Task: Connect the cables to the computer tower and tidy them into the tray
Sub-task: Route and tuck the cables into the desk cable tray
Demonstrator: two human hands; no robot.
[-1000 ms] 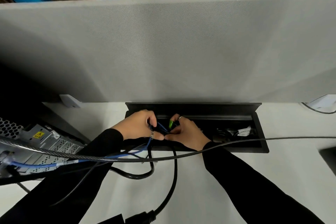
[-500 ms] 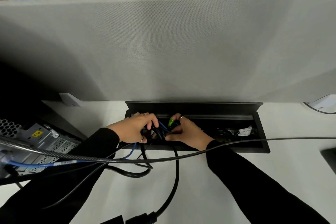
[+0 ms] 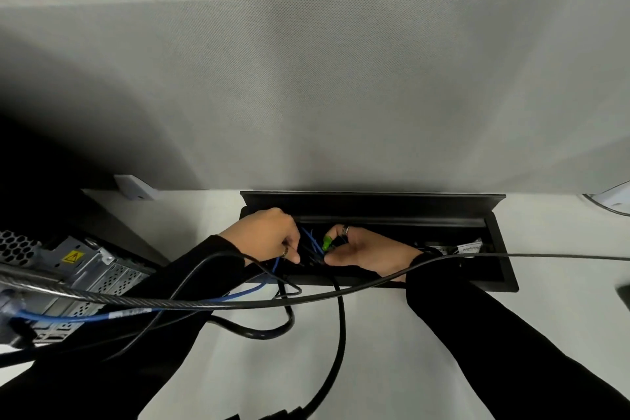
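The black cable tray [image 3: 497, 256] is sunk into the white desk with its lid raised at the back. Both my hands reach into its left half. My left hand [image 3: 264, 237] curls its fingers round the blue cable [image 3: 238, 295] and thin black cables at the tray's front lip. My right hand [image 3: 366, 254] pinches a bundle of cables with a green tie or tag [image 3: 326, 243] just right of it. The computer tower [image 3: 68, 280] lies at the left with its metal rear facing me; the blue cable runs to it.
A steel security cable [image 3: 85, 297] and a thin black cable [image 3: 545, 255] stretch across the desk in front of my arms. Thick black power cables [image 3: 341, 334] loop over the desk towards me. A grey partition [image 3: 306, 95] stands behind the tray.
My left hand has slid left and deeper over the tray's front lip, pulling the blue cable along. My right hand stayed in place on the bundle. The camera shifted slightly.
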